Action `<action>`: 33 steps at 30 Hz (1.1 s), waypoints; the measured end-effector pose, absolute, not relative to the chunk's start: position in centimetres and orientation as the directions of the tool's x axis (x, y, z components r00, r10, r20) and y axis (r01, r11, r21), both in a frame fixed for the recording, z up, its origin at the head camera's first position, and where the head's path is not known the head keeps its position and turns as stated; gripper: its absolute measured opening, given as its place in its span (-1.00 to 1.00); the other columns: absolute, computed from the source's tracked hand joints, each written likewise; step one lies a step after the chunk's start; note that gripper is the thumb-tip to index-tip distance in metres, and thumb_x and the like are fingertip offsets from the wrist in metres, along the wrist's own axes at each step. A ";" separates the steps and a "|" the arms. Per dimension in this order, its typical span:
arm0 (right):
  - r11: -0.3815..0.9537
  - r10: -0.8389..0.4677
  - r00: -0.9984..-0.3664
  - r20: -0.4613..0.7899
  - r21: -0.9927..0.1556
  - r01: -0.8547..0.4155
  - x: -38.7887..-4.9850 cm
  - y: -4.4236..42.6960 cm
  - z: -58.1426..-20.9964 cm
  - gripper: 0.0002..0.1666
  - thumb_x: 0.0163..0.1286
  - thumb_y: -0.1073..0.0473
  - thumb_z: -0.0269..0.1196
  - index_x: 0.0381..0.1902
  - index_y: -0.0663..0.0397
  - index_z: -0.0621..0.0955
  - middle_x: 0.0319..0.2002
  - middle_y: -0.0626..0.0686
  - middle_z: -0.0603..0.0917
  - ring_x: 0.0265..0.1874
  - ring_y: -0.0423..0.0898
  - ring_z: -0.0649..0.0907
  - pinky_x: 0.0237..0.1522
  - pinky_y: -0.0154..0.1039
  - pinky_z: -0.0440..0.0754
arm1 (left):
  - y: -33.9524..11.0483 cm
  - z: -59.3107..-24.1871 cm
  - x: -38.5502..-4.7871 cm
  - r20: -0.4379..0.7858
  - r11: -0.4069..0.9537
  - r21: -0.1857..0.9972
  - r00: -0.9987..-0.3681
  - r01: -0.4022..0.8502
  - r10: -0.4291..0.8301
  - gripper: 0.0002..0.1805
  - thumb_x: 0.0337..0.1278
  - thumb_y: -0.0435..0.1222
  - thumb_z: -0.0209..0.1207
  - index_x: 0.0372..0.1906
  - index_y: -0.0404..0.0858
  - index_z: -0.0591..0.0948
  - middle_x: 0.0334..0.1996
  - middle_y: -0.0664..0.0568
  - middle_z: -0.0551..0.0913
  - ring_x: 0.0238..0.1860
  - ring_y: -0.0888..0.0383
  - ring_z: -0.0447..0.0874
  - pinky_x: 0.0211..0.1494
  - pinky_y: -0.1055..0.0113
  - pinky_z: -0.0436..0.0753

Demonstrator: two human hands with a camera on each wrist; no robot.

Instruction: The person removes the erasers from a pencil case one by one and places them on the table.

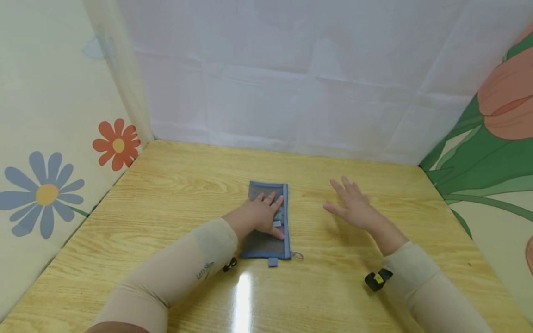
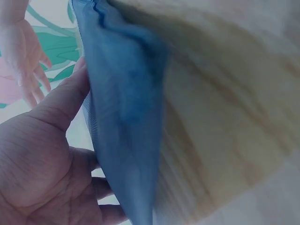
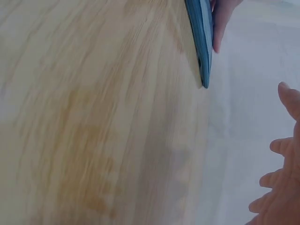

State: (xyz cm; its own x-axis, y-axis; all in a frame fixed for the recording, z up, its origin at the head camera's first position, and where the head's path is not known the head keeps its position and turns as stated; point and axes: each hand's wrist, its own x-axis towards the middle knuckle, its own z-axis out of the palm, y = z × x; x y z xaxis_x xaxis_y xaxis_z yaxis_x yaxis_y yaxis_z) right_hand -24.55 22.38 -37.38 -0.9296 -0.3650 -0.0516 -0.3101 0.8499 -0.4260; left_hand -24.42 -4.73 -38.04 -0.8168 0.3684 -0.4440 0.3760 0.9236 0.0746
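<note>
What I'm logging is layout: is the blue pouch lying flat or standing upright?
Lying flat: the head view shows the blue pouch spread on the table, the left hand over its upper face.

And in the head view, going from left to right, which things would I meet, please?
Blue-petalled flower print, red-petalled flower print, blue mesh zipper pouch with the left hand on it, right hand, coral tulip print.

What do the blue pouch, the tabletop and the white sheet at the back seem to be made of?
Blue pouch: probably matt synthetic mesh, since it looks finely see-through inside its solid border. Tabletop: wood or wood-print laminate, glossy, given the grain and bright glare. White sheet: smooth, thin fabric or plastic, going by its creases; I cannot tell which.
</note>
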 end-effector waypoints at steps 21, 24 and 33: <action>0.679 -0.542 -0.838 -0.066 -0.622 -0.389 -22.2 18.5 -38.2 -0.16 0.28 -0.11 0.13 0.43 -0.16 0.05 0.41 0.17 0.00 0.37 0.12 0.02 0.29 0.14 0.00 | -4.4 -37.9 -24.5 -0.465 0.931 0.065 -0.815 0.359 0.346 0.25 -0.39 0.43 0.07 0.44 0.03 -0.22 0.44 -0.01 -0.26 0.40 -0.17 -0.22 0.32 -0.16 -0.05; 0.657 -0.586 -0.808 -0.062 -0.621 -0.428 -21.8 18.0 -38.4 -0.20 0.28 -0.07 0.15 0.41 -0.13 0.12 0.38 0.16 0.11 0.35 0.11 0.11 0.28 0.12 0.06 | -4.4 -37.8 -24.5 -0.467 0.934 0.063 -0.816 0.353 0.340 0.25 -0.39 0.42 0.08 0.44 0.03 -0.22 0.44 -0.01 -0.26 0.40 -0.18 -0.21 0.32 -0.16 -0.05; 0.607 -0.678 -0.733 -0.055 -0.604 -0.517 -21.0 17.2 -39.5 -0.36 0.24 -0.03 0.20 0.25 0.06 0.38 0.19 0.04 0.41 0.17 0.02 0.40 0.16 0.01 0.34 | -4.3 -37.5 -24.2 -0.452 0.930 0.044 -0.823 0.365 0.344 0.24 -0.36 0.42 0.08 0.45 0.00 -0.20 0.44 -0.03 -0.23 0.40 -0.17 -0.18 0.32 -0.14 0.01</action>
